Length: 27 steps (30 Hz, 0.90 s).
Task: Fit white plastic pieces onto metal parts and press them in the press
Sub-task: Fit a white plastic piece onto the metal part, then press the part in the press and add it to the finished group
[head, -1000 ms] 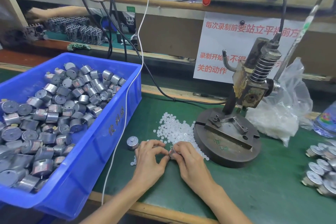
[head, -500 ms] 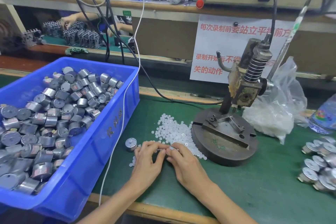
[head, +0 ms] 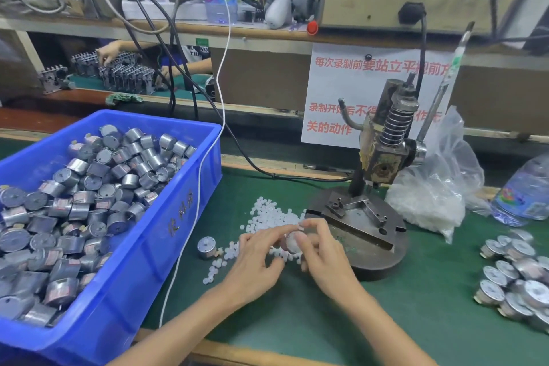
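Note:
My left hand [head: 257, 258] and my right hand [head: 325, 255] meet over the green mat, just left of the press base [head: 371, 258]. Between them is a small round metal part [head: 292, 242] with its pale face showing. The left fingers grip that part, and the right thumb and index finger pinch a white plastic piece [head: 300, 227] at its top edge. A loose pile of white plastic pieces [head: 267, 215] lies just beyond the hands. The hand press [head: 383, 157] stands behind with its ram raised, and its fixture plate [head: 353, 214] holds nothing.
A blue bin [head: 166, 235] full of metal parts fills the left side. One single metal part [head: 207, 246] stands on the mat beside it. Several metal parts [head: 517, 279] lie at the right edge. A plastic bag [head: 430, 196], a water bottle [head: 525, 193] and the press lever [head: 445, 83] are at the right.
Both hands have shifted slightly right toward the press base and opened out a little, so the metal part's face now shows between the fingers.

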Motion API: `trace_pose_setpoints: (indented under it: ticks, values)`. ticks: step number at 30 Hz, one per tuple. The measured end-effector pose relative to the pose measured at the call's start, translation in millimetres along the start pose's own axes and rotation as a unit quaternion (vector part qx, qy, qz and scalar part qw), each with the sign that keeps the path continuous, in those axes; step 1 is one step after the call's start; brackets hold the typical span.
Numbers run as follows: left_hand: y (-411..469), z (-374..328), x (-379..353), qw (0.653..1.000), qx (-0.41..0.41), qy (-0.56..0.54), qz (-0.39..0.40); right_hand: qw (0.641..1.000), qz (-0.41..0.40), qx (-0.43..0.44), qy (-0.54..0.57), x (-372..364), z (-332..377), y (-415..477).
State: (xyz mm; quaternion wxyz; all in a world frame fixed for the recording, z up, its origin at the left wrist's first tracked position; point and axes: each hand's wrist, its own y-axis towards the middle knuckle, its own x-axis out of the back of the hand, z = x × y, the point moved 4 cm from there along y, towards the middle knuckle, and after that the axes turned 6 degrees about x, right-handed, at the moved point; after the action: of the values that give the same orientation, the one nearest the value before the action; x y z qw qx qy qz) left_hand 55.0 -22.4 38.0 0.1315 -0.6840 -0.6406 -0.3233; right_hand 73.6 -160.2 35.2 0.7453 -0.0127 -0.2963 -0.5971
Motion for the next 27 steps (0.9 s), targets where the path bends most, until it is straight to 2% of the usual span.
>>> trace_pose_setpoints:
  ticks: [5, 7, 12, 16, 19, 24, 26, 27]
  values:
    - [40.0, -37.2, -23.4, 0.996, -0.066, -0.042, 0.031, 0.988, -0.015, -0.138, 0.073, 52.1, -12.1, 12.4]
    - [57.6, -47.3, -37.3, 0.996, -0.069, -0.048, 0.036, 0.98, -0.026, -0.18, 0.081, 66.6, -19.1, 14.1]
    - [93.0, -56.6, -71.7, 0.994, -0.049, 0.094, -0.03, 0.955, -0.102, -0.234, 0.154, 103.3, -32.8, 10.2]
    - [109.3, -59.7, -88.8, 0.981, -0.026, 0.178, -0.067, 0.953, -0.141, -0.226, 0.147, 131.3, -39.6, 5.8]
    - [115.2, -60.7, -94.3, 0.981, 0.004, 0.178, -0.079, 0.955, -0.193, -0.203, 0.096, 154.5, -38.1, 9.4]
    - [117.9, -56.8, -95.5, 0.991, 0.006, 0.123, -0.055, 0.923, -0.377, -0.072, 0.013, 219.2, 3.3, 35.2]
    - [120.0, -55.4, -93.2, 0.993, -0.002, 0.115, -0.039, 0.916, -0.4, -0.01, 0.013, 245.3, 29.9, 59.1]
    - [121.8, -55.2, -92.2, 0.993, -0.002, 0.117, -0.032, 0.925, -0.379, 0.006, 0.033, 255.3, 42.4, 74.1]
